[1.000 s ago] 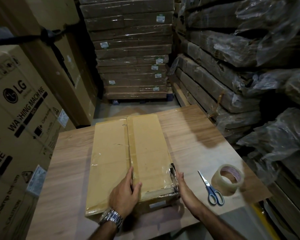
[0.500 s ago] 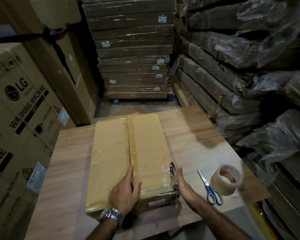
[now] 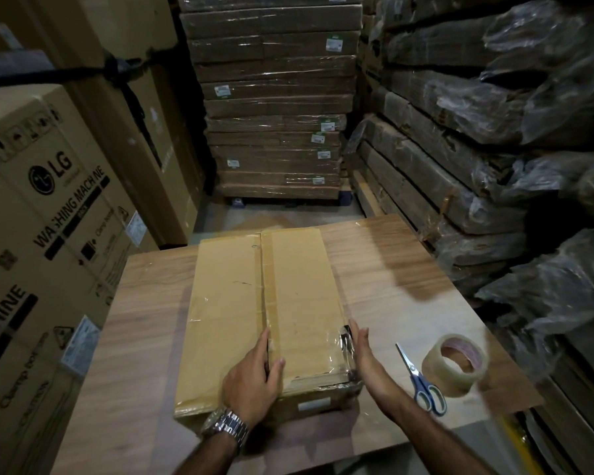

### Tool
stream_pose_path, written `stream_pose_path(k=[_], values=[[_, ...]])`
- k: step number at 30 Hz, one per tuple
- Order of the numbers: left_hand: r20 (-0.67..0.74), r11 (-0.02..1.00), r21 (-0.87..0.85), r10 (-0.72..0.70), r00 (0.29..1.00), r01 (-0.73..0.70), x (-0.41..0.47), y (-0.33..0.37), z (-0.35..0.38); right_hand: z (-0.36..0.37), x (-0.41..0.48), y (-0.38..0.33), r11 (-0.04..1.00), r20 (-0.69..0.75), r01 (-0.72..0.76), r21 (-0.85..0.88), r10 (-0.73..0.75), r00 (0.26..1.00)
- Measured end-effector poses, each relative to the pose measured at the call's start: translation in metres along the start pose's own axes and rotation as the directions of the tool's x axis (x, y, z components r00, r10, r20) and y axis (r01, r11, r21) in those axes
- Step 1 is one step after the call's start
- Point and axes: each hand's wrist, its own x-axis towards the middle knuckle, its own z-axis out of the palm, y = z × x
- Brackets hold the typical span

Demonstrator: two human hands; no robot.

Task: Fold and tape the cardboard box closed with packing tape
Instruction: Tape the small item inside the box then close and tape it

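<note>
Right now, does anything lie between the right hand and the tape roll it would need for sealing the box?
Yes. The scissors lie on the table between the right hand, flat against the side of the box, and the tape roll, so a straight reach crosses them. Nothing else visible intervenes.

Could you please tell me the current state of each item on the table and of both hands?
cardboard box: flaps folded down, lying flat on the table, tape along the centre seam.
left hand: resting on top of the box at the seam.
right hand: flat against the box's right side.
scissors: blades closed, lying unheld.
tape roll: unheld, beside the scissors.
</note>
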Motion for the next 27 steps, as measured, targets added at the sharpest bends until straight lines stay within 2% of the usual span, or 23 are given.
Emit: stream_pose_path(k=[2, 5, 18, 20, 24, 26, 27], values=[[0.005, 1.0, 0.006, 0.004, 1.0, -0.004, 0.0, 0.0, 0.0, 0.003, -0.003, -0.002, 1.0, 0.033, 0.023, 0.019, -0.024, 0.999], [0.011, 1.0, 0.01, 0.006, 1.0, -0.006, 0.0, 0.0, 0.0, 0.005, -0.007, 0.005, 0.999, 0.006, 0.011, 0.051, -0.011, 1.0], [0.001, 1.0, 0.003, 0.008, 1.0, -0.008, 0.0, 0.002, 0.0, -0.005, -0.04, 0.049, 0.995, 0.019, 0.048, -0.083, -0.047, 0.999], [-0.001, 1.0, 0.0, 0.009, 1.0, -0.009, -0.001, 0.002, 0.0, -0.009, -0.045, 0.06, 0.985, -0.026, 0.004, -0.175, -0.008, 1.0], [0.003, 1.0, -0.005, -0.003, 1.0, 0.003, -0.001, 0.002, -0.001, -0.007, -0.056, 0.06, 0.897, -0.124, -0.033, -0.44, -0.025, 0.992], [-0.003, 1.0, -0.016, -0.004, 1.0, 0.004, -0.002, 0.005, -0.002, 0.001, -0.065, 0.05, 0.834, -0.174, -0.034, -0.551, -0.075, 0.982], [-0.006, 1.0, -0.019, -0.004, 1.0, 0.004, -0.003, 0.006, -0.003, 0.006, -0.066, 0.052, 0.77, -0.171, -0.016, -0.638, -0.122, 0.978]])
